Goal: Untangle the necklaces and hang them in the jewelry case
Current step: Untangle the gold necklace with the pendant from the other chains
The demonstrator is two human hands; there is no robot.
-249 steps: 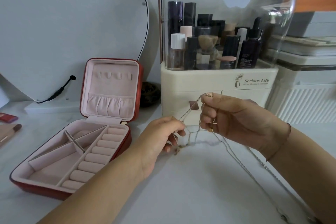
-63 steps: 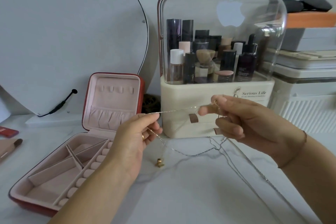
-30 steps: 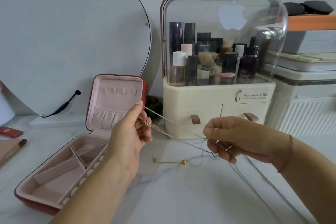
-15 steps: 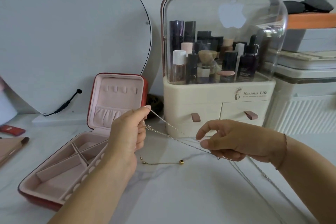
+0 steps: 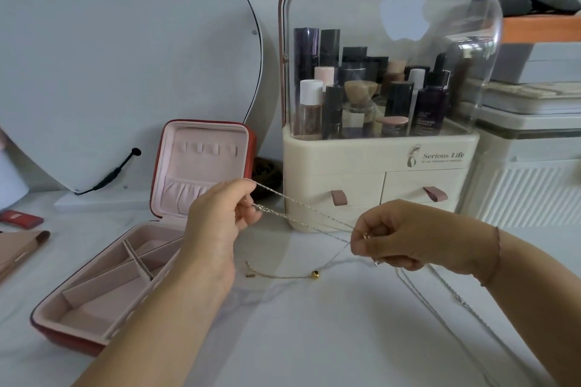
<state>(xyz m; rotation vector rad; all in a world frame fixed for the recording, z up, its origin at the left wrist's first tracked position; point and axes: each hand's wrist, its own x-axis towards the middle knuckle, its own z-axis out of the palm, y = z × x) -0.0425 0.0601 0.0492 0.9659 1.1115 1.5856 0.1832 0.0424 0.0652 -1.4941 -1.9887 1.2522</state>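
Both hands work thin silver chain necklaces (image 5: 301, 212) at mid-frame. Curled fingers of the left hand (image 5: 217, 223) pinch two taut strands, and the right hand (image 5: 393, 237) pinches where they cross, slack trailing to the lower right. Such chain looks light, limp and snag-prone (a yank would likely tighten knots), so grip close to the tangle. Below them a fine gold chain with a bead (image 5: 283, 275) lies on the white tabletop (image 5: 298, 339). At left stands the open red jewelry case with pink lining (image 5: 204, 135).
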